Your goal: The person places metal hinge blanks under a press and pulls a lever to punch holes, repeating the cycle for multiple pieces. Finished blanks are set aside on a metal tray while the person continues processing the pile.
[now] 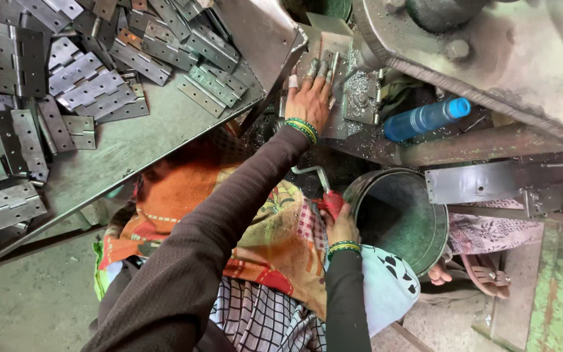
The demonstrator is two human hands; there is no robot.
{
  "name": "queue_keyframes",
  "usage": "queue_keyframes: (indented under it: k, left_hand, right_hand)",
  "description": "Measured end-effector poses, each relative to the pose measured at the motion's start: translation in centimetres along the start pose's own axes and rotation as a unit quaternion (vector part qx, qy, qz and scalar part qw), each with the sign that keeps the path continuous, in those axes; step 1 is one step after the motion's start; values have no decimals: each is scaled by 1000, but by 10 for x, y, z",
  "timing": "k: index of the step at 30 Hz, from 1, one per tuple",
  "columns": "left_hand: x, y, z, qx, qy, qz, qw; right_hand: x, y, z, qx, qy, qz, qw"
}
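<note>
My left hand point(309, 98) reaches up to the press bed and lies flat on a grey metal hinge point(326, 65), fingers spread over it and holding it down. One finger has a white bandage, and green bangles circle the wrist. Metal shavings point(360, 91) lie just to the right of the hinge. My right hand point(341, 225) sits lower, by my lap, closed around the red-wrapped grip point(330, 202) of a bent metal lever point(307, 171). Both arms are in dark sleeves.
A sloping metal table point(158, 130) at the upper left holds a pile of several grey hinges point(47, 85). A round metal bucket point(399, 215) stands beside my right hand. A blue bottle point(425, 117) lies under the machine body point(490, 45). A sandalled foot point(470, 274) is at the right.
</note>
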State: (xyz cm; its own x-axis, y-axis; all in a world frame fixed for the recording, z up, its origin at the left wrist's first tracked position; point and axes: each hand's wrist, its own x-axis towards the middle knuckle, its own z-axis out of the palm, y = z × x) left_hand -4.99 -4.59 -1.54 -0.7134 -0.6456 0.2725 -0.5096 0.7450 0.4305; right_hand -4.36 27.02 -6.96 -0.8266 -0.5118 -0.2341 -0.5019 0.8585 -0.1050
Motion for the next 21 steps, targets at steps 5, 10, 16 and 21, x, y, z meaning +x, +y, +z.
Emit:
queue_keyframes:
  k: [5, 10, 16, 21]
  left_hand:
    - [2, -6, -3, 17, -12, 22, 1000]
    - [13, -5, -3, 53, -101, 3, 993]
    - [33, 3, -11, 23, -108, -35, 993]
    - [33, 2, -14, -7, -114, -31, 993]
  right_hand:
    - [12, 15, 1, 76, -43, -38, 995]
    - [15, 8, -68, -61, -93, -10, 994]
    - [0, -4, -27, 16, -21, -17, 1000]
    - [3, 14, 21, 41, -47, 14, 998]
